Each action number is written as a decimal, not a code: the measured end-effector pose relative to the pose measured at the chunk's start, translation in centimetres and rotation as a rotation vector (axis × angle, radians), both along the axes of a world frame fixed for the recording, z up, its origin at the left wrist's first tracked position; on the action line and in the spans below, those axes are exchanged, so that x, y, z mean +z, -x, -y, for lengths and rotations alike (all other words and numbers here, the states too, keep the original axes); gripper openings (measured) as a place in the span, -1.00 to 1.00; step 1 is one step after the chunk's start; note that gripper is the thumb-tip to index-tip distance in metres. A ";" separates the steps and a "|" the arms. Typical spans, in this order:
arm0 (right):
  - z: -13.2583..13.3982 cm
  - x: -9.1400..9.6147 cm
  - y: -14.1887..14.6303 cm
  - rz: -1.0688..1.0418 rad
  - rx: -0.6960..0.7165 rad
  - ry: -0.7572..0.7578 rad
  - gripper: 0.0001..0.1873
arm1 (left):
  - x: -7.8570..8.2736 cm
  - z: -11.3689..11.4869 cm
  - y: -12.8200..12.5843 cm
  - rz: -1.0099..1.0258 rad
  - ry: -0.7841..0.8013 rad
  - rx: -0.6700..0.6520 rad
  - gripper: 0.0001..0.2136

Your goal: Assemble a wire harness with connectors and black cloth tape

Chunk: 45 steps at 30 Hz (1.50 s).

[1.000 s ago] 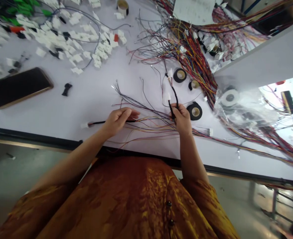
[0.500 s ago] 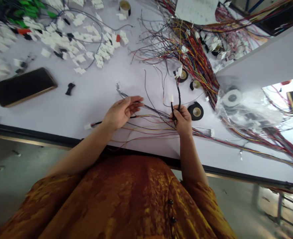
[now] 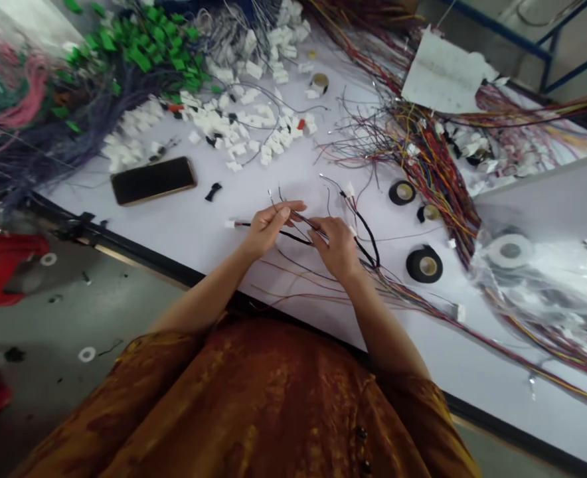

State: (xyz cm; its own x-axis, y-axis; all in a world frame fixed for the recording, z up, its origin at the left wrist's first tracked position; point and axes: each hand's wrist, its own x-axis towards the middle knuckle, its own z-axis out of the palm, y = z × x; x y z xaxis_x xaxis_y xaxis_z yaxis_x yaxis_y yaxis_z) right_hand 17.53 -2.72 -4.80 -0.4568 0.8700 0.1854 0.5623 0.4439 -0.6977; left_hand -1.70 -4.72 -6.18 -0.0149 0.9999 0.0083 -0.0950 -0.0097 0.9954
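Thin dark wires (image 3: 301, 218) run between my two hands above the white table. My left hand (image 3: 268, 228) is closed on them near their loose ends, thumb against fingers. Further along, my right hand (image 3: 336, 245) pinches the same wires. They belong to a wire harness (image 3: 413, 300) that stretches right along the table to a white connector (image 3: 460, 313). Just right of my right hand, a black-taped branch (image 3: 370, 234) curves up to another white connector (image 3: 349, 190). A taped lead with a white plug (image 3: 230, 224) pokes out left of my left hand.
Rolls of black tape (image 3: 424, 264) lie to the right, beside a thick bundle of coloured wires (image 3: 443, 166). A phone (image 3: 154, 180), a small black clip (image 3: 213, 192) and heaped white connectors (image 3: 244, 123) are at the left. A plastic bag (image 3: 532, 279) sits far right.
My right hand has let go of the taped branch and moved left onto the wires. My left hand has closed on the wires. The camera view has shifted left and turned.
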 end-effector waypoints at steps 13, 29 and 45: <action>-2.9 -0.8 2.7 -0.361 -0.181 0.352 -0.69 | -1.9 -3.2 3.1 0.276 0.151 0.080 -0.71; -4.8 2.1 5.8 -0.320 0.123 0.545 -0.78 | 0.2 -2.5 3.3 0.027 0.046 0.134 -0.68; -5.4 -2.5 8.2 -0.577 -0.106 0.660 -0.77 | 1.7 -1.5 9.3 -0.633 0.077 -0.465 -0.88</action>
State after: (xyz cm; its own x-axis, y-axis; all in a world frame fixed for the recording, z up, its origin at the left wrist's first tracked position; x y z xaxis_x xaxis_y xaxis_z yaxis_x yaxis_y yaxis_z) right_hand 9.28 2.72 -7.31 -0.3579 0.9135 -0.1935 0.0589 -0.1848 -0.9810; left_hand -11.00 -3.20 -4.43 0.3890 0.9005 -0.1943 0.5128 -0.0365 0.8577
